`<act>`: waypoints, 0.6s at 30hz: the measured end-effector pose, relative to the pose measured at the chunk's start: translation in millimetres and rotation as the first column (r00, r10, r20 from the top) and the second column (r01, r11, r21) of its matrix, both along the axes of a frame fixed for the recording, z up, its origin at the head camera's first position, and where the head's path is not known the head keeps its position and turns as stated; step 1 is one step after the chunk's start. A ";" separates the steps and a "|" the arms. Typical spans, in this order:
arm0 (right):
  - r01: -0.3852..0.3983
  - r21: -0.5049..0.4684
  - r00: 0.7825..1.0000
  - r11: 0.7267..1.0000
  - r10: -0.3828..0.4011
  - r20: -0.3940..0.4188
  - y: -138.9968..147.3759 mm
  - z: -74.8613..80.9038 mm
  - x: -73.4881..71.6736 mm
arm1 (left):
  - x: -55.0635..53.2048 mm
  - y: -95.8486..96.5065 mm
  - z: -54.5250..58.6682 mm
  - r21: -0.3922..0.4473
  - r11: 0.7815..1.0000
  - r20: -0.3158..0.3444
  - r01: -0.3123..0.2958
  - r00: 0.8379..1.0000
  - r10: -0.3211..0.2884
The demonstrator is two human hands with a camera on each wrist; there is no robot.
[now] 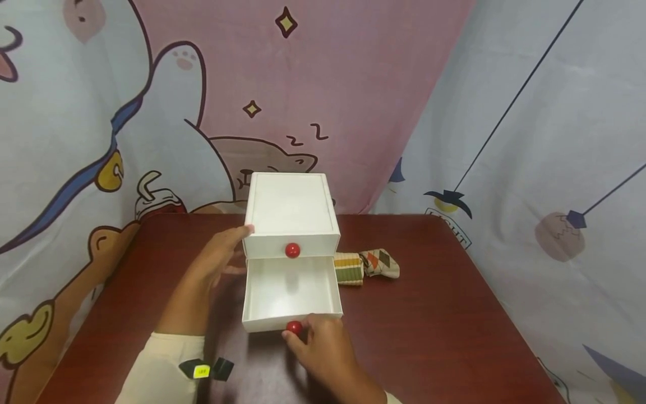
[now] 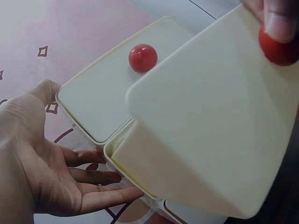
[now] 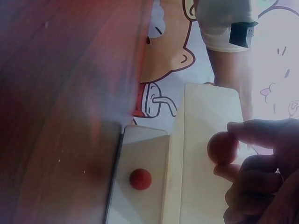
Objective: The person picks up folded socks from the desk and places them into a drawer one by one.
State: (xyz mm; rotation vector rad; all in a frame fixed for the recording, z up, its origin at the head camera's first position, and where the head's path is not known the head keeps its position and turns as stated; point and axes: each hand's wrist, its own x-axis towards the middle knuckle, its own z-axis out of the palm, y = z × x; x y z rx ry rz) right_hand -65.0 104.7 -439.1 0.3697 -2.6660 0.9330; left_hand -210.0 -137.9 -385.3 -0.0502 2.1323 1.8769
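A small white drawer cabinet (image 1: 292,205) with red knobs stands on the table. Its middle drawer (image 1: 267,324) is pulled far out, and the inside looks bare. Thumb and fingers of my right hand (image 1: 325,343) pinch that drawer's red knob (image 3: 221,148). My left hand (image 1: 219,255) rests against the cabinet's left side, thumb at the top front edge, other fingers (image 2: 110,198) fairly straight along the side. Above the pulled-out drawer, the top drawer (image 2: 98,100) is closed. Below it, the lower drawer (image 3: 135,203) shows its own knob in the right wrist view.
Right of the cabinet lies a patterned cloth bundle (image 1: 382,264), sock-like, with a striped part (image 1: 349,269) partly hidden behind the drawer. The dark red table (image 1: 429,331) ends at a cartoon-printed curtain (image 1: 353,84) behind and at the sides.
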 end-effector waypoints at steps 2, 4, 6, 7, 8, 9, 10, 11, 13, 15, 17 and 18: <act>0.000 0.002 1.000 1.000 0.000 -0.004 0.1 -0.4 1.3 | 0.1 0.1 -0.2 -0.003 1.000 0.000 0.001 1.000 -0.001; 0.002 0.002 1.000 1.000 -0.002 0.002 -0.1 -0.3 2.4 | 0.5 0.4 -0.1 -0.010 1.000 0.000 0.001 1.000 -0.001; 0.002 -0.011 1.000 1.000 -0.002 0.025 -0.3 0.5 3.4 | 1.0 0.6 0.1 -0.016 1.000 0.001 -0.001 1.000 0.001; 0.004 -0.014 0.999 1.000 -0.004 0.039 -0.3 0.9 4.0 | 1.2 0.7 0.2 -0.019 1.000 0.001 0.000 1.000 0.000; 0.005 -0.018 0.999 1.000 -0.004 0.054 -0.2 1.4 4.6 | 1.3 0.7 0.2 -0.020 1.000 0.002 0.001 1.000 -0.001; 0.009 -0.024 0.998 1.000 -0.007 0.070 0.0 2.0 5.4 | 1.4 0.6 0.1 -0.021 1.000 0.002 0.002 1.000 -0.002; 0.014 -0.034 0.996 0.999 -0.011 0.089 0.4 3.0 6.4 | 1.5 0.5 0.1 -0.020 1.000 0.003 0.005 1.000 -0.004; 0.017 -0.042 0.995 0.999 -0.013 0.102 0.8 4.0 7.6 | 1.5 0.4 0.0 -0.020 1.000 0.003 0.006 1.000 -0.006; 0.024 -0.049 0.994 0.999 -0.019 0.104 2.5 6.2 10.4 | 1.6 0.2 -0.1 -0.020 1.000 0.002 0.009 1.000 -0.009; 0.030 -0.075 0.995 0.997 -0.022 0.098 4.8 9.0 14.0 | 1.5 0.0 -0.1 -0.023 1.000 -0.002 0.012 1.000 -0.012; 0.025 -0.102 0.998 0.994 -0.018 0.062 7.8 11.5 18.0 | 1.2 0.0 0.3 -0.023 1.000 -0.003 0.011 1.000 -0.011; 0.019 -0.120 1.000 0.993 -0.016 0.026 9.5 12.2 19.6 | 1.0 0.1 0.5 -0.025 1.000 -0.003 0.012 1.000 -0.012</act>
